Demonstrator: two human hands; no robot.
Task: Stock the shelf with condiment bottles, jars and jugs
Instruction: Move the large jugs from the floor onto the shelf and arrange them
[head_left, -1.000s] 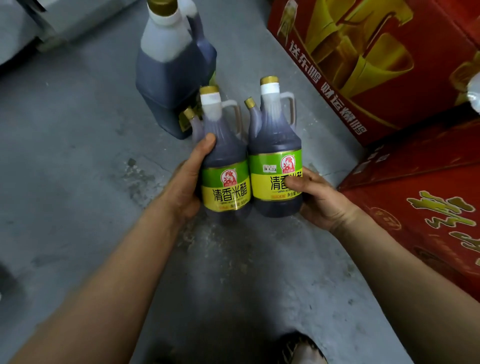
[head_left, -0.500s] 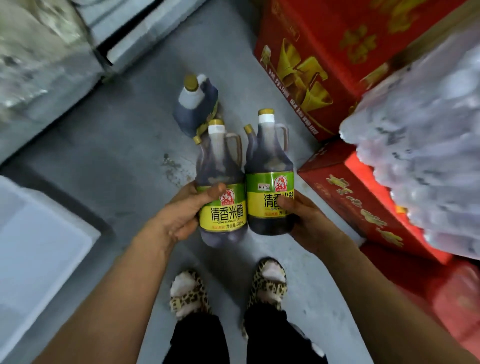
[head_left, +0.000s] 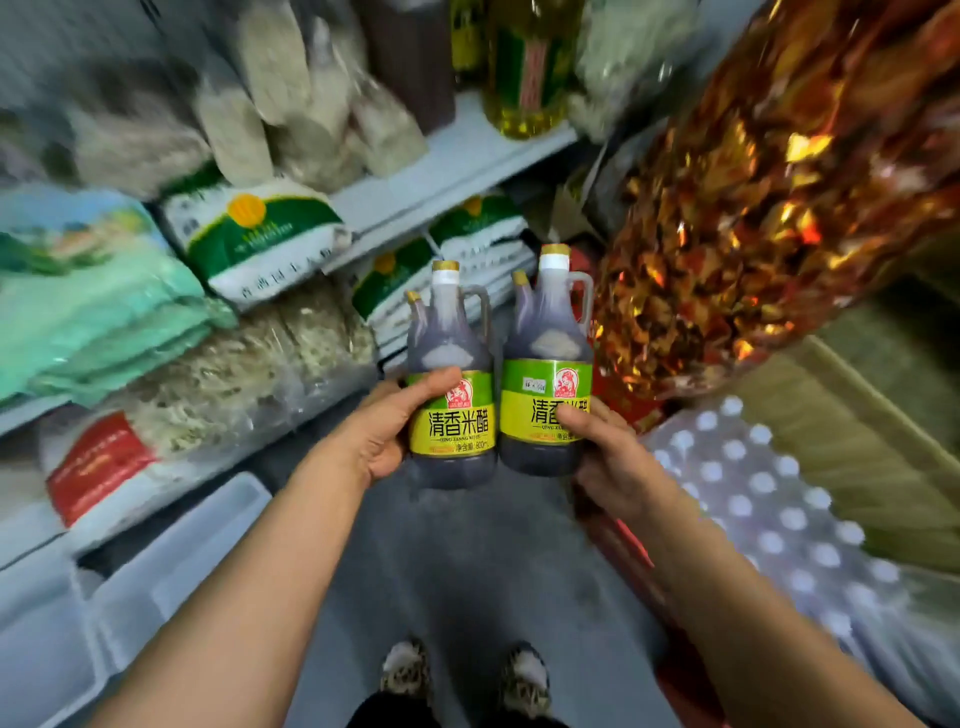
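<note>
I stood with a vinegar bottle in each hand, both upright and side by side in front of me, above the grey floor (head_left: 467, 571) and my slippers (head_left: 408, 670). My left hand (head_left: 382, 434) curled round the left bottle (head_left: 451, 384) at its label, thumb lying across the front; my right hand (head_left: 605, 457) wrapped the right bottle (head_left: 546, 364) low on its label, thumb pressed to the front. The two bottles were just beside each other, perhaps touching at the shoulders; I could not tell. The shelf (head_left: 452, 156) rose to the far left, its boards crowded with rice bags (head_left: 260, 234), and a yellow oil jug (head_left: 524, 67) stood on the upper board. I judged the danger to be in my grip: each bottle was heavy with dark liquid and held by its smooth body, not its handle, so one could slip as I reached out. The bottles could also knock together, or strike the shelf edge. The shiny foil packs (head_left: 769, 197) hung close on the right and might catch my elbow. A free spot for them did not show among the blurred goods.
</note>
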